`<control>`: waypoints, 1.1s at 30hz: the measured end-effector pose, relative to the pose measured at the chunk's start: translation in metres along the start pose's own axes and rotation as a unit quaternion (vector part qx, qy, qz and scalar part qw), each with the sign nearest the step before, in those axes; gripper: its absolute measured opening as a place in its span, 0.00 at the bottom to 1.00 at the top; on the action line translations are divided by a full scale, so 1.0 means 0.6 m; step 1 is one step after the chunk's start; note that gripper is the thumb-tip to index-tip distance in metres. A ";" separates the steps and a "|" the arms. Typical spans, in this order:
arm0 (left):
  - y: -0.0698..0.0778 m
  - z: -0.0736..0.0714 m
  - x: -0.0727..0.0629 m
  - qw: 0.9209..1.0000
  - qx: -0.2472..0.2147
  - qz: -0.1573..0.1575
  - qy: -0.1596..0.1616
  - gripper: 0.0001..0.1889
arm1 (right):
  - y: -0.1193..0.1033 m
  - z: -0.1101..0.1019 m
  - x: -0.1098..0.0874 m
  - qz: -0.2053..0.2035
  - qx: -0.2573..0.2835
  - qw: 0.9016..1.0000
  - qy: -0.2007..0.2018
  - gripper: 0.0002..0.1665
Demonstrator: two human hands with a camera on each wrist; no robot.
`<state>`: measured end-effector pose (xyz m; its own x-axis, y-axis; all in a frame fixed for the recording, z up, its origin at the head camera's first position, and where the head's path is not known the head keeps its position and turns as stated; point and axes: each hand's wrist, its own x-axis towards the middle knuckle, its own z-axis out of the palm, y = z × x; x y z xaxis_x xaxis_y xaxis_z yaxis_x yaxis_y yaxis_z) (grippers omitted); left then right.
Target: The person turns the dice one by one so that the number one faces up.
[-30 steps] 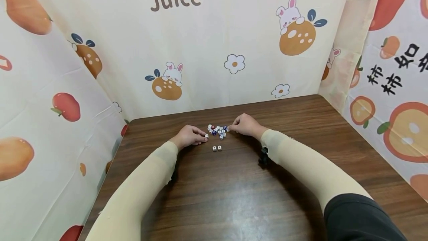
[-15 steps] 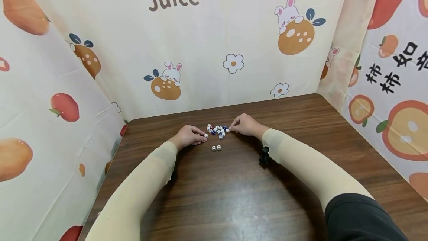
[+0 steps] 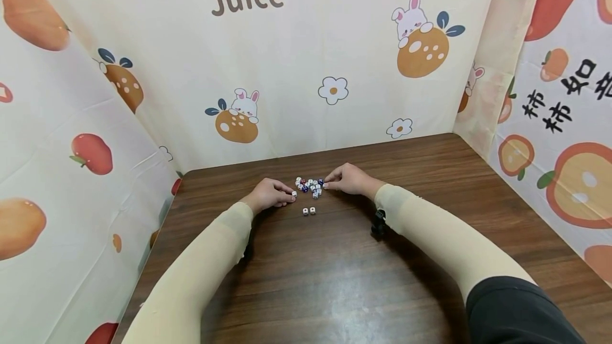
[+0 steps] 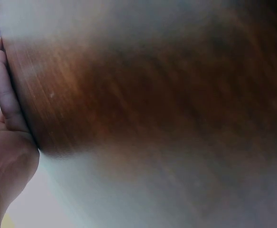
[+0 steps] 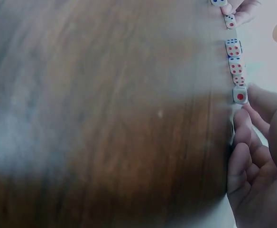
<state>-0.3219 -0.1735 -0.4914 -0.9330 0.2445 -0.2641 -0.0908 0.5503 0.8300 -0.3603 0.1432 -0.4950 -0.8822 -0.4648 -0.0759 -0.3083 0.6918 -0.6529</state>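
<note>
- A dark-brown table with a wood-grain top (image 3: 430,185) is carrying loose dice, its near half reflecting a pale sheen
- A group of small white cube dice with red and blue pips (image 3: 318,187) is lying toward the far edge
- Small dark-blue cube dice with pale pips (image 3: 305,189) and a small red cube die (image 3: 303,181) are sitting among them
- Two white dice (image 3: 305,211) are standing side by side, nearer the person
- One white die (image 3: 294,194) is sitting just left of the group

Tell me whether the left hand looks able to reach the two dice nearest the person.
Probably yes: bare tabletop shows between the left hand and the two dice, close by. It may first have to release the white die at its fingertips.
</note>
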 end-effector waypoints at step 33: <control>-0.001 0.001 0.003 1.000 0.002 -0.005 0.000 0.11 | -0.009 0.003 -0.002 0.045 -0.008 0.999 0.020 0.19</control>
<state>-0.3236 -0.1732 -0.4926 -0.9318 0.2388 -0.2733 -0.0993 0.5566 0.8248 -0.3568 0.1390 -0.4927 -0.9200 -0.3779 -0.1040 -0.2323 0.7394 -0.6320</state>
